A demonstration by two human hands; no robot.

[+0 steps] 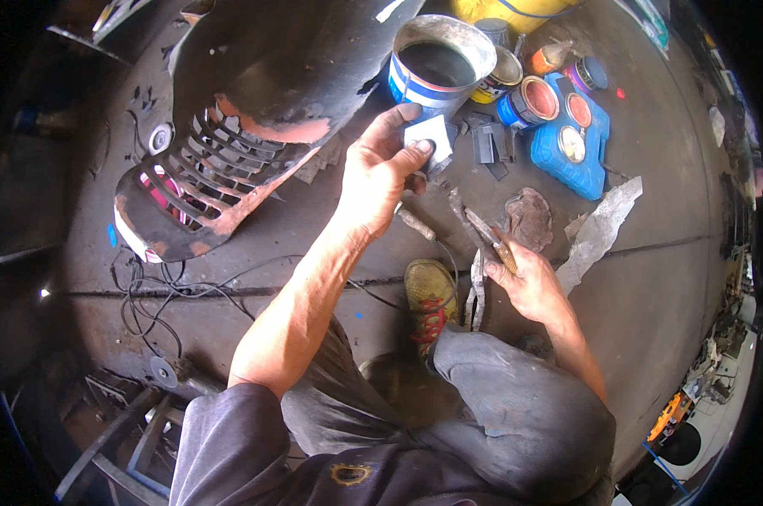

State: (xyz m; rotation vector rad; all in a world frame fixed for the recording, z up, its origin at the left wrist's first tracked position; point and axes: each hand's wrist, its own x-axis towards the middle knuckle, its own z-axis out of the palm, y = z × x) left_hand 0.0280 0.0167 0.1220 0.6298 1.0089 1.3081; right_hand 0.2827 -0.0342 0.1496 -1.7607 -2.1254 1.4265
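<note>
Pinched between the thumb and fingers of my left hand (374, 173) is a small white square piece (426, 133), its material unclear. My right hand (531, 285) is closed round a long, thin, dirty metal tool (482, 226) with two prongs, whose exact kind I cannot make out. Below my left hand, a soldering iron with a pale handle (416, 222) lies on the floor, a cord running from it. Beside my right hand are a plier-like grey tool (476, 291) and a crumpled brown rag or lump (529, 218). A black plastic car bumper (255, 93) with grille slots lies to the left.
A bucket with dark liquid (436, 63) stands at the far middle. Paint cans (533, 101), dark flat scraps (491, 148) and a blue canister (558, 156) are right of it. A torn grey sheet (605, 228) lies at right. Tangled cables (149, 295) and an angle grinder (175, 373) sit at left.
</note>
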